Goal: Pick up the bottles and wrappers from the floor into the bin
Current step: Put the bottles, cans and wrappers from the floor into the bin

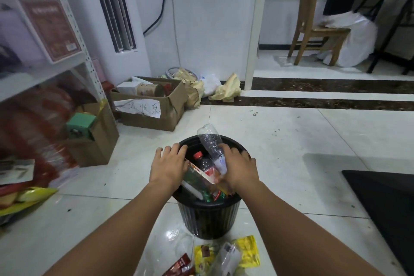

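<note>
Wrappers [226,255], yellow, red and clear, lie on the floor between the forearms, just short of the bin [208,219]. Both hands are over the bin's mouth. Left hand [169,167]: fingers straight and slightly spread across the left rim, holding nothing. Right hand [240,169]: grips the lower end of a clear bottle [210,141], which tilts up and away above the rim. Between the hands, inside the bin, are a red-capped cola bottle [202,161] and a green bottle [197,184]. Beyond the left hand stands a cardboard box [152,105]; crumpled paper [227,89] lies farther off by the wall.
</note>
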Demonstrator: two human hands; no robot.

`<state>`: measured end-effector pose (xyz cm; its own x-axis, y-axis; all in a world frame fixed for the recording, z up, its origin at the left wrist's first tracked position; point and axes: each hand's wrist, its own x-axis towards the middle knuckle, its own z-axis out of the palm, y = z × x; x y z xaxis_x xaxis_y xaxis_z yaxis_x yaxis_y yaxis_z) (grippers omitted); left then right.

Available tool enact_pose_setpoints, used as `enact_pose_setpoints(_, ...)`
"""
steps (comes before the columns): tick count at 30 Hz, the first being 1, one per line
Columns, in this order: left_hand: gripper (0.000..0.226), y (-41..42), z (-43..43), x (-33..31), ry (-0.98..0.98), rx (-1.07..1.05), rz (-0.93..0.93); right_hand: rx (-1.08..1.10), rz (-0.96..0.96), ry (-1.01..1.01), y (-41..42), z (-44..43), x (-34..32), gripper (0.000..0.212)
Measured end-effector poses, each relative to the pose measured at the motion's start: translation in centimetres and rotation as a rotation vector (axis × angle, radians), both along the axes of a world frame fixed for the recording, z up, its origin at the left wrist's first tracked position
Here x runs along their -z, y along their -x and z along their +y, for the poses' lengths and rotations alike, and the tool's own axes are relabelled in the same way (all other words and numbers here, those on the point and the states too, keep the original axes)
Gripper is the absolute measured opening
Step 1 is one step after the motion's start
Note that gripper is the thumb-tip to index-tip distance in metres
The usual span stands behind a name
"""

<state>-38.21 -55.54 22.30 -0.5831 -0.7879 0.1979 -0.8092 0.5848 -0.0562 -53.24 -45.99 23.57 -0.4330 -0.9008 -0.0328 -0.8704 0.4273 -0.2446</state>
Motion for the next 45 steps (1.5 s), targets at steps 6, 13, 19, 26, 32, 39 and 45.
enact_pose_setpoints(6, 0.043, -0.2, 0.6, -0.5, -0.05, -0.037, 0.022, -0.034, 0.062, 0.045, -0.2, 0.4, -0.5, 0.058)
enact_pose_setpoints(13, 0.043, -0.3, 2.5, -2.8, -0.077, -0.036, 0.056, -0.042, 0.07, 0.04, -0.9, 2.1, -2.7, 0.051)
enact_pose_setpoints(19, 0.038, -1.1, 5.0, -6.2, -0.067, -0.007, 0.07, -0.025, 0.093, 0.062, -1.7, 4.8, -5.6, 0.044)
enact_pose_setpoints(26, 0.034, -2.0, 9.8, -8.0, 0.037, -0.039, 0.107, 0.012, 0.097, 0.083, -3.4, 10.8, -7.6, 0.039)
enact_pose_setpoints(32, 0.037, -3.0, 15.5, -6.9, 0.057, -0.015, 0.146, 0.016, 0.108, 0.104, -5.4, 15.7, -8.2, 0.037)
enact_pose_setpoints(39, 0.035, -5.5, 20.1, -5.1, 0.018, -0.06, 0.112, 0.04, 0.112, 0.131, -6.2, 20.3, -9.3, 0.04)
enact_pose_setpoints(45, 0.037, -6.4, 24.7, -5.4, 0.019, -0.073, 0.121, 0.081, 0.127, 0.195, -6.2, 25.4, -8.7, 0.036)
